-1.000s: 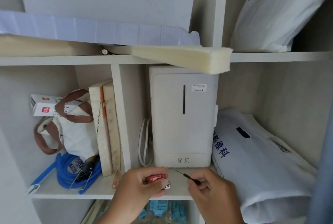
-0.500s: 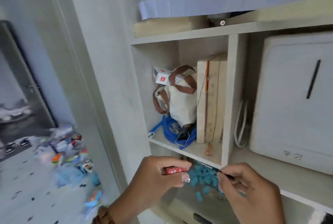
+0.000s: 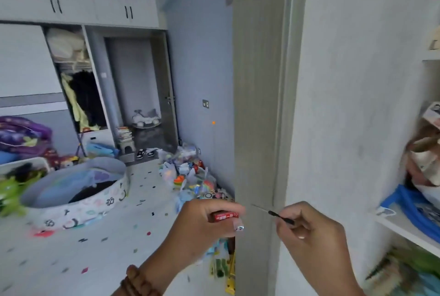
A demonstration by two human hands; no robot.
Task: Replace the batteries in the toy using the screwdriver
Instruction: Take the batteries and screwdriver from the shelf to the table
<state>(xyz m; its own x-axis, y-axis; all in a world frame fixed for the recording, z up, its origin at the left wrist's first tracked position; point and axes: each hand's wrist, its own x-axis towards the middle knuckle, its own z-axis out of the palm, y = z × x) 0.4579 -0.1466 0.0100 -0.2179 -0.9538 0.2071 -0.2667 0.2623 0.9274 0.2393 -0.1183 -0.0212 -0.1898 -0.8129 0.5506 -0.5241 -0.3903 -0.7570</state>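
Observation:
My left hand [image 3: 202, 226] is closed around a small red pack of batteries [image 3: 225, 216], held at waist height in front of the cabinet's side panel. My right hand [image 3: 312, 236] pinches a thin black screwdriver [image 3: 273, 213], its metal tip pointing up and left towards the red pack. The two hands are a short gap apart. Which toy takes the batteries I cannot tell.
The cabinet's side panel [image 3: 257, 129] stands straight ahead, with shelves [image 3: 404, 226] at the right edge. A heap of toys [image 3: 190, 176] lies against the blue wall. A round fabric play pool [image 3: 76, 188] sits on the speckled floor at left, wardrobe behind.
The view has swung left, from the shelves to the room. Both hands keep the same hold on the red pack and the screwdriver, staying close together.

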